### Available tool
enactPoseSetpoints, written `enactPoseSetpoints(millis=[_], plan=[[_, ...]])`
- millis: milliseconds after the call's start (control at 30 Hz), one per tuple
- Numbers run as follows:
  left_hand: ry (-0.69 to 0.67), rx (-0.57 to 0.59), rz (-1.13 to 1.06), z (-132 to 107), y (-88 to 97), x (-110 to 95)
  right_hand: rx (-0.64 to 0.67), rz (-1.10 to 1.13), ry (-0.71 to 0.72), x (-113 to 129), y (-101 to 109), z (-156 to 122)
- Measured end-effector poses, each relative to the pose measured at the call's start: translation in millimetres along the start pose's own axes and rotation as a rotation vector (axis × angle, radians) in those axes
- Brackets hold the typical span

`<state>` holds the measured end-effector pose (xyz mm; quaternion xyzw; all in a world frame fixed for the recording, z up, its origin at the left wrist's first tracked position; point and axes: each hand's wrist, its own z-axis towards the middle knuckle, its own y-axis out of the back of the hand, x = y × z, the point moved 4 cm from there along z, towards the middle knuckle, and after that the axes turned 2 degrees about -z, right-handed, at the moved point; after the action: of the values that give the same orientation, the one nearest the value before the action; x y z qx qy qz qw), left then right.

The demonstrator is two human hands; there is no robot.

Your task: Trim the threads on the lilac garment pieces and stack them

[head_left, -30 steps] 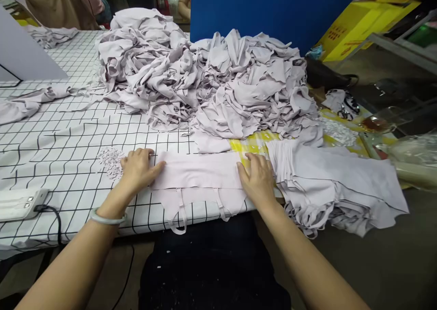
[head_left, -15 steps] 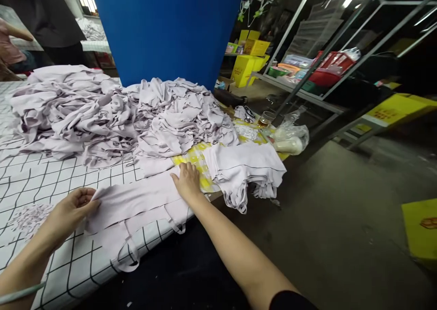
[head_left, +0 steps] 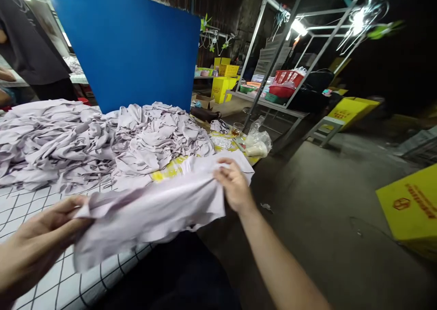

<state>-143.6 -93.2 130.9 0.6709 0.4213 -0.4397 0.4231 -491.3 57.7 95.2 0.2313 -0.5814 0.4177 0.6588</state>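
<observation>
I hold a pale lilac garment (head_left: 153, 210) stretched between both hands above the table's near edge. My left hand (head_left: 51, 226) pinches its left end at the lower left. My right hand (head_left: 234, 185) grips its right end, close to the stack of folded lilac pieces (head_left: 239, 162) at the table's right corner. The garment is lifted off the checked tablecloth (head_left: 44, 278) and looks blurred.
A big heap of crumpled lilac garments (head_left: 102, 141) covers the table behind. A blue board (head_left: 129, 55) stands at the back. A glass (head_left: 236, 129) and a plastic bag (head_left: 257, 142) sit at the far right corner. Metal racks (head_left: 283, 73) and yellow boxes (head_left: 409, 210) stand on the floor to the right. A person in dark clothes (head_left: 27, 50) is at the upper left.
The garment lay flat on the table under my hands; both hands have since gripped its ends and lifted it. My view has swung to the right.
</observation>
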Motion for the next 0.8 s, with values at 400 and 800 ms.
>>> enactPoseSetpoints(millis=[400,800], plan=[[0.002,0.525,-0.251,97,-268.4,-11,-0.344,-0.556,0.165,-12,206,104],[0.033,0.313,-0.231,149,-277.4,-1,-0.296,-0.94,0.162,-94,209,169]])
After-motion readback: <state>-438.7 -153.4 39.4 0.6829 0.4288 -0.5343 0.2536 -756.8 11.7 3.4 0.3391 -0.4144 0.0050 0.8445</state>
